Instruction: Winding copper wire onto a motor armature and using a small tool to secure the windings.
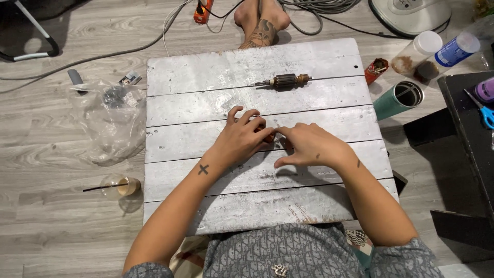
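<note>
One small copper-brown part (269, 137), mostly hidden.

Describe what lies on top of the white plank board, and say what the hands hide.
On the white plank board lies a motor armature, clear of both hands. The left hand and right hand meet over a small brownish object; most of it is covered, so its kind cannot be told.
</note>
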